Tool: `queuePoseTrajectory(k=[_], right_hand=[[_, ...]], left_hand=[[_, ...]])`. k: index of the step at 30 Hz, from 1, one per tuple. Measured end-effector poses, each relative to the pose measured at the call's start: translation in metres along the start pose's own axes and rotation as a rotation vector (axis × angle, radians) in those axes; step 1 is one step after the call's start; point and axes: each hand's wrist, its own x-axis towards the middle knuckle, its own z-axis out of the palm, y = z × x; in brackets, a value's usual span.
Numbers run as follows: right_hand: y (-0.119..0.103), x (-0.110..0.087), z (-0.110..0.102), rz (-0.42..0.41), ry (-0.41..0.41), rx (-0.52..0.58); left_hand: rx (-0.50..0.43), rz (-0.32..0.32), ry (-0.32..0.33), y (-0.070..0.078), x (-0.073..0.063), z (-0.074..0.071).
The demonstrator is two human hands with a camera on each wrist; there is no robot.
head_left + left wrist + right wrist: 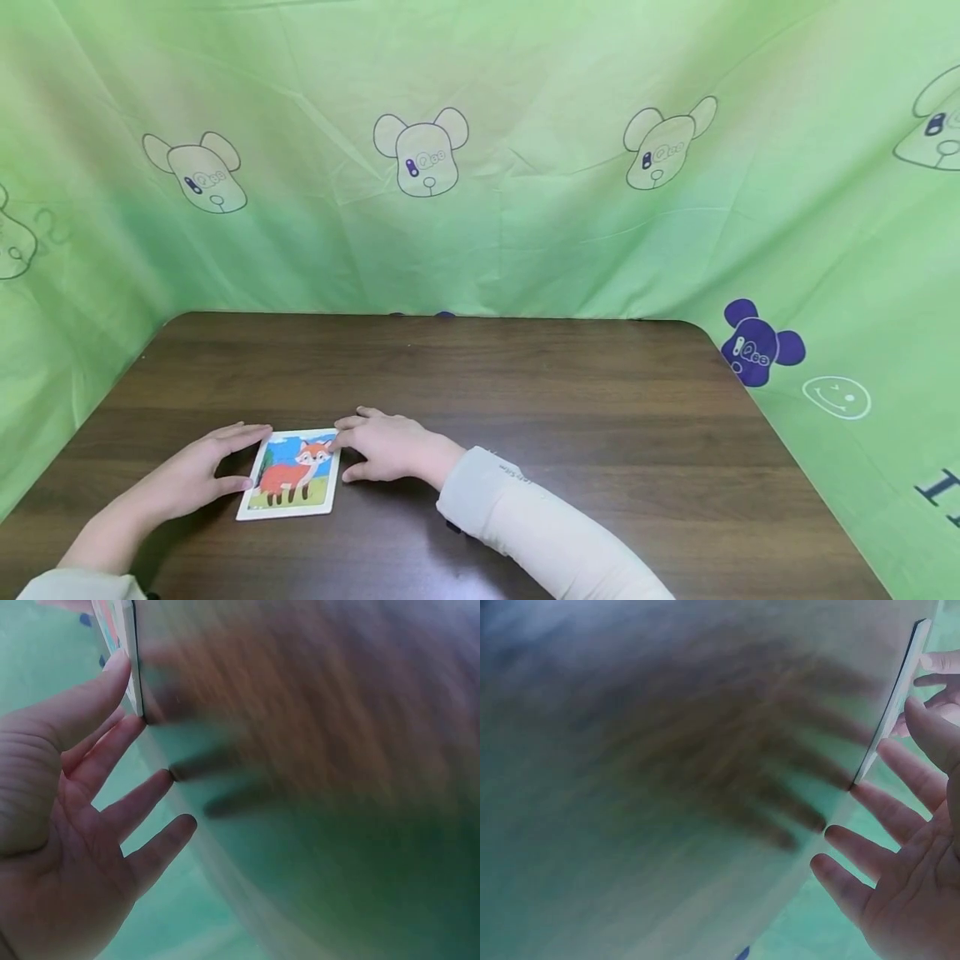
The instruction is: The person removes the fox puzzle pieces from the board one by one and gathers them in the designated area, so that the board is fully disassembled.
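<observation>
A square picture board with a white border [322, 506] lies flat on the table, showing an orange fox under a blue sky. At its left side, my left hand [191, 477] touches the edge with the thumb and the far corner with a fingertip. My right hand [392, 448] is at the upper right edge, its fingertips on or beside the border. In the left wrist view, the left hand's fingers [159, 855] are spread and nearly straight. Straight, spread fingers [892, 814] also show in the right wrist view, by the board's thin edge [891, 712].
The dark brown wooden table [525, 375] has rounded far corners and a slightly glossy top. Green fabric [525, 208] printed with cartoon bear heads hangs behind it and along both sides.
</observation>
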Motion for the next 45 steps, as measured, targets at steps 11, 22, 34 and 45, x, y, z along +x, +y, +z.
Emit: queuePoseTrajectory(k=[11, 22, 34, 45], right_hand=[[0.016, -0.008, -0.001, 0.033, 0.016, 0.041], [0.037, -0.02, 0.0, 0.059, 0.048, 0.051], [0.057, -0.03, 0.001, 0.055, 0.1, 0.091], [0.065, -0.039, -0.001, 0.078, 0.115, 0.105]], left_hand=[[0.041, 0.028, -0.021, 0.02, 0.018, 0.003], [0.043, 0.053, -0.065, 0.038, 0.041, 0.009], [0.042, 0.039, -0.115, 0.05, 0.065, 0.014], [0.052, 0.052, -0.123, 0.059, 0.075, 0.018]])
